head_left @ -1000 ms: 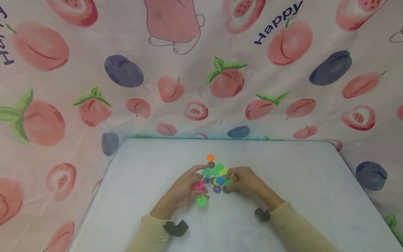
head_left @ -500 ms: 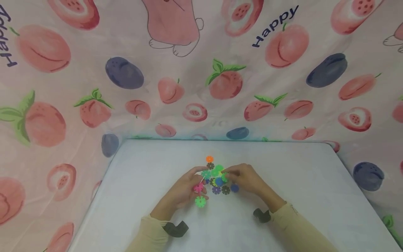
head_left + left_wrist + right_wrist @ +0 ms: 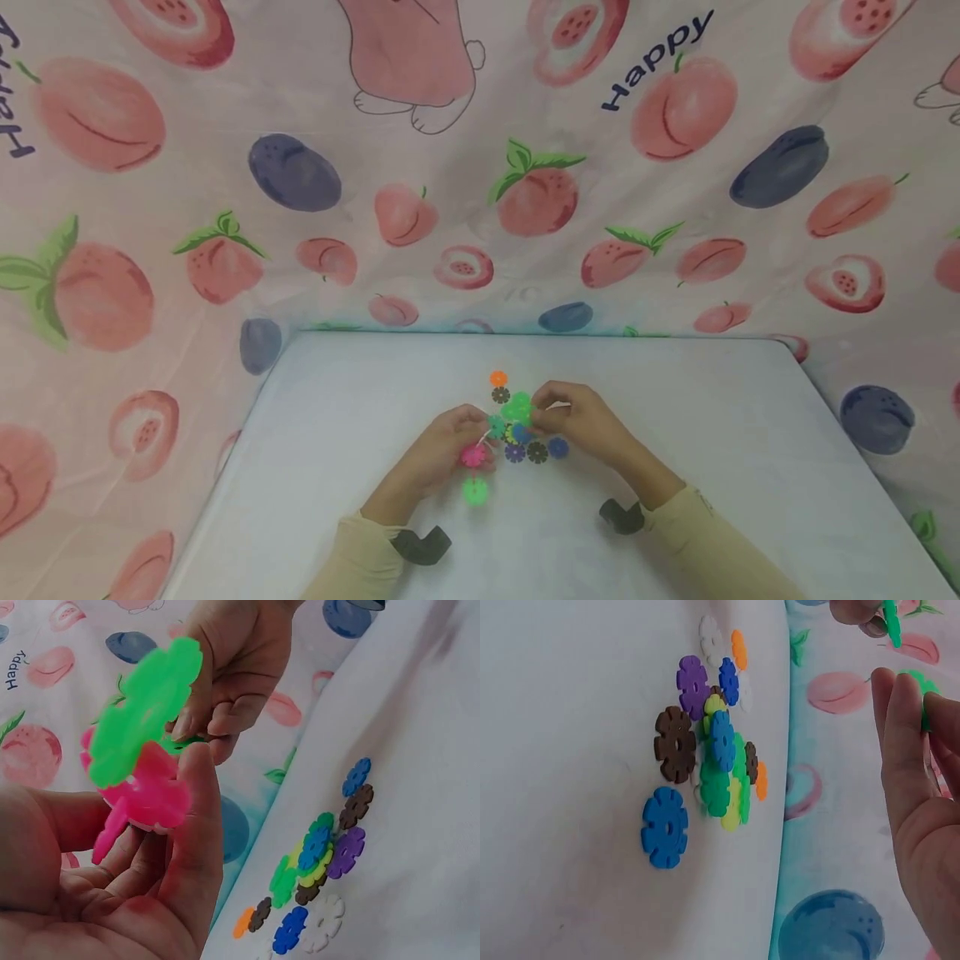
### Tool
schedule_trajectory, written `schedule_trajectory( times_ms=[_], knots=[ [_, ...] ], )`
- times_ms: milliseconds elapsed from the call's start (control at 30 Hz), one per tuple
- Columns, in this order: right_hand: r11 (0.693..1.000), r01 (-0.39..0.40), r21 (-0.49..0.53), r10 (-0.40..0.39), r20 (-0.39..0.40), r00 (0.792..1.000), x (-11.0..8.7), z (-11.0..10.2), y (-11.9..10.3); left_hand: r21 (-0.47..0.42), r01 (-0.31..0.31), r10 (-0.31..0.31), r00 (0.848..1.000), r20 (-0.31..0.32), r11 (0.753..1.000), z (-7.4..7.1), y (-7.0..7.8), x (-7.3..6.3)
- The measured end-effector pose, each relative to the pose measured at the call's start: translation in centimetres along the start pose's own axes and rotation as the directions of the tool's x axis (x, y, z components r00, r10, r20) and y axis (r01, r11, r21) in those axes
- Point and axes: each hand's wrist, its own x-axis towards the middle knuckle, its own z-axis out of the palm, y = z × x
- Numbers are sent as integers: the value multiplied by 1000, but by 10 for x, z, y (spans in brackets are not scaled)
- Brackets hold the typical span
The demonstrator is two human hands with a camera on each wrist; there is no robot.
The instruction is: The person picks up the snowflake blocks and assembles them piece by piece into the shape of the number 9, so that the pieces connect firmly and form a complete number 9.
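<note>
In the head view my left hand (image 3: 438, 454) grips a small assembly of snowflake-shaped plastic discs. Its pink disc (image 3: 473, 455) sits by the fingers, with a light green disc (image 3: 475, 492) below and a teal disc (image 3: 497, 427) above, beside a white piece. The left wrist view shows the bright green disc (image 3: 150, 712) nearest the camera, over the pink ones (image 3: 154, 796). My right hand (image 3: 581, 417) pinches a single green disc (image 3: 924, 712) between thumb and fingers, close to the assembly. The fingers partly cover that disc.
A loose pile of discs lies on the white table (image 3: 675, 400) under the hands, with a yellow disc (image 3: 731, 814) and several others overlapping. Apart from the heap lie a blue disc (image 3: 664, 827), a brown disc (image 3: 675, 744) and a purple disc (image 3: 693, 686). A fruit-print cloth (image 3: 465, 208) hangs behind.
My right hand has picked a green disc from the pile and lifted it, uncovering a blue disc at the right. My left hand has turned, tilting its assembly and drawing in its raised finger.
</note>
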Motion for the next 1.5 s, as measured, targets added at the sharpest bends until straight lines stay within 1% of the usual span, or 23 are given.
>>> schedule_trajectory(
  times_ms=[100, 267, 333, 500, 667, 867, 1100, 1267, 1500],
  knots=[
    [999, 33, -3, -33, 7, 999, -1, 1, -3, 40, -5, 5, 1000, -6, 999, 0, 0, 0],
    [993, 83, -80, -84, -9, 996, -1, 3, -5, 60, -26, 27, 1000, -5, 998, 1, 2, 1],
    [992, 81, -92, -83, -17, 996, -1, 4, -5, 62, -35, 36, 999, -11, 997, 1, 3, 1],
    [995, 60, -81, -61, -17, 998, -1, 6, -7, 51, -50, 51, 998, -28, 997, 0, 5, 1],
    [992, 80, -96, -82, -18, 996, -2, 6, -8, 18, -54, 54, 998, -14, 998, 1, 6, 1],
    [989, 105, -108, -107, -17, 994, -1, 6, -7, 47, -49, 50, 999, -17, 998, 1, 6, 0],
    [986, 102, -134, -106, -24, 994, -1, 6, -5, 42, -46, 48, 998, -32, 998, 1, 6, 1],
    [988, 111, -106, -115, -25, 993, 0, 6, -4, 51, -58, 59, 998, -22, 997, 1, 5, 3],
    [993, 116, -32, -117, -20, 993, 0, 5, -1, 38, -44, 45, 998, -35, 998, 0, 4, 3]
  ],
)
